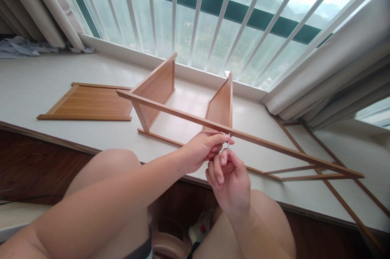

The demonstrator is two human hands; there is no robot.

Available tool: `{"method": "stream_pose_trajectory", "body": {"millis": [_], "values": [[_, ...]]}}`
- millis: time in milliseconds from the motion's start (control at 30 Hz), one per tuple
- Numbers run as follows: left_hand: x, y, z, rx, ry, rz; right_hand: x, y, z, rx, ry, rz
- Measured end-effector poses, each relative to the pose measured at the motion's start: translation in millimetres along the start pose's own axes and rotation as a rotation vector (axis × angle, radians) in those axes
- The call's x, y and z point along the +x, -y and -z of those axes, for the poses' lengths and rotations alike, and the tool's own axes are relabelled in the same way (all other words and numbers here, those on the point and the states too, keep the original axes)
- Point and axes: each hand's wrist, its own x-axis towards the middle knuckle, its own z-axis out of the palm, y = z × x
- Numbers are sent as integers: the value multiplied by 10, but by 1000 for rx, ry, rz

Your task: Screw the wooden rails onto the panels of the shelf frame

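1. Possibly the wooden frame [189,116], standing on the white ledge [100,66], could rock or skew under sideways pressure, since no palm braces it.
2. Its upright panel [221,102], just behind the hands, might work loose at the rail [268,142] if that joint isn't yet tight.
3. The left hand [199,151] pinches a thin metal piece [228,144] near its top, while the right hand [230,181] has its grip closed on the lower end; crowded fingertips could knock it askew.
4. That piece, its tip at or just under the rail, could slip and drop if the pinch loosens.
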Motion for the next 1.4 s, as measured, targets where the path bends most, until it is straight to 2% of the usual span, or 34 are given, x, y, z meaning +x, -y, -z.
{"method": "stream_pose_trajectory", "body": {"millis": [267, 433, 733, 1033, 1400], "values": [[-2, 19, 8, 24, 0, -19, -5, -28, 31, -155, -93, 72], [6, 22, 10, 23, 25, -37, -14, -8, 56, -296, -144, 195], [16, 8, 4, -41, 59, -3, -22, -35, 91, -463, -211, 292], [34, 43, 31, -99, 99, 16, 15, -28, 125, -536, -283, 330], [29, 38, 27, -92, 82, 3, 32, -26, 128, -506, -266, 318]]}}
